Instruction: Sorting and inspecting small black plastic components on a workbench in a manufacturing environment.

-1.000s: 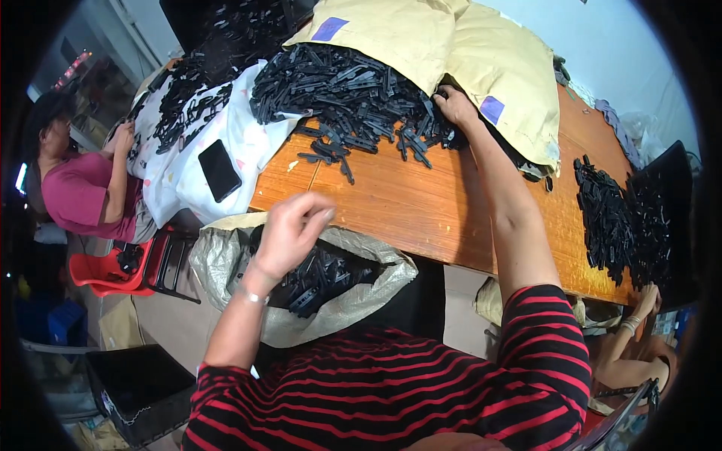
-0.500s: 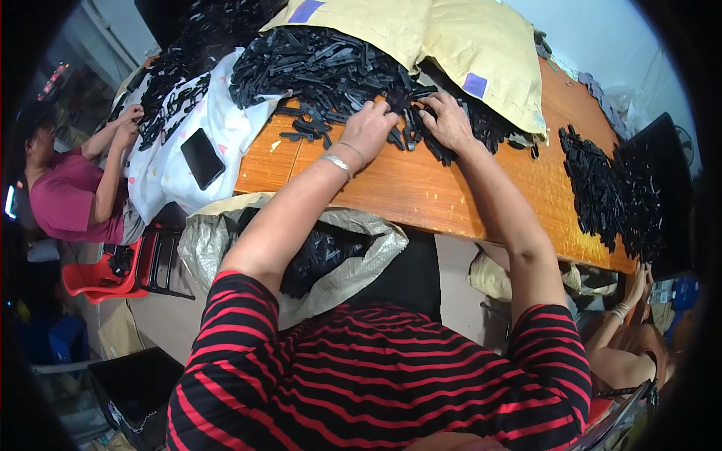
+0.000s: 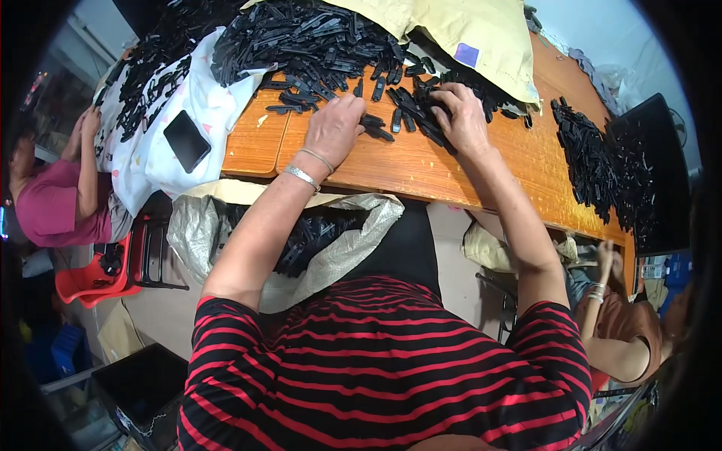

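My left hand point(image 3: 335, 129) is closed, fingers curled down at the wooden tabletop, with a few slim black clip-like pieces point(image 3: 376, 129) sticking out from under its fingertips. To its right, my right hand point(image 3: 460, 116) has bent fingers and a thumb held apart from them, beside a cluster of black clip-like pieces point(image 3: 421, 113). Its fingertips touch or nearly touch that cluster. Single pieces point(image 3: 377, 89) lie between the hands, and beyond them rises a large heap of the same kind point(image 3: 308, 41).
Yellowish sacks point(image 3: 481, 37) lie over the far side of the wooden table point(image 3: 376, 177). A black phone point(image 3: 186, 141) rests on white cloth point(image 3: 154, 169). An opened sack point(image 3: 353, 244) holds black pieces at my lap. One co-worker point(image 3: 56, 199) sits left, another point(image 3: 620, 331) right, near another pile point(image 3: 583, 161).
My left hand has drawn back toward me and left, bringing a few black pieces away from the heap. My right hand has shifted slightly right. The whole view has tilted a little.
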`<state>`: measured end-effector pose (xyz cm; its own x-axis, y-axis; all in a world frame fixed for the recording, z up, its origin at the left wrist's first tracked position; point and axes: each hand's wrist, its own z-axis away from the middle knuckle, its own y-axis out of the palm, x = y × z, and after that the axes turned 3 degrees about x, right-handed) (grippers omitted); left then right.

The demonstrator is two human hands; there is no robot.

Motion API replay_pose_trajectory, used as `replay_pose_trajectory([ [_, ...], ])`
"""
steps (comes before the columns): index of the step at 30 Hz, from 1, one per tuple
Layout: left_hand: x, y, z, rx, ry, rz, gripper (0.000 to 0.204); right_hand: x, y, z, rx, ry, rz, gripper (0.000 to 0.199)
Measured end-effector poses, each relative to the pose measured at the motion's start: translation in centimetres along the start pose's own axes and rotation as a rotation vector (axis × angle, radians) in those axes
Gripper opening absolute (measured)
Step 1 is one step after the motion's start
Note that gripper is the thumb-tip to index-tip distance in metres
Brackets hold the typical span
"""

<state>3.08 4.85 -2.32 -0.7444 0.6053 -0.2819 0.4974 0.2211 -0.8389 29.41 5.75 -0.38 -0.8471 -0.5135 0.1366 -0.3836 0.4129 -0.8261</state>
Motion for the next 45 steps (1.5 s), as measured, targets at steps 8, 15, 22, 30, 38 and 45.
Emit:
replay_pose_trajectory([
  [8,-0.7,-0.1,-0.1,0.05,-0.126,0.113,0.022,3.4,-0.9,2.7,0.241,0.17,-0.005,0.015],
  [15,-0.9,0.2,-1.4,0.13,-0.268,0.097,0.021,3.3,-0.3,1.9,0.365,0.193,-0.015,0.019],
  [22,-1.2,0.2,-2.6,0.235,-0.19,-0.019,0.019,4.4,-0.3,1.4,0.418,0.128,0.059,0.022],
  [30,-1.5,-0.2,-2.1,0.061,-0.138,0.096,0.015,4.5,-0.6,0.7,0.41,0.069,-0.029,0.02],
  [38,-2.8,-2.1,-1.5,0.103,-0.47,1.359,0.028,5.6,-1.4,0.1,0.149,0.487,-0.892,0.036],
  [45,-4.3,-3.1,0.2,0.106,-0.438,1.492,0.026,11.0,-1.2,-0.1,-0.258,0.481,-1.223,0.018],
])
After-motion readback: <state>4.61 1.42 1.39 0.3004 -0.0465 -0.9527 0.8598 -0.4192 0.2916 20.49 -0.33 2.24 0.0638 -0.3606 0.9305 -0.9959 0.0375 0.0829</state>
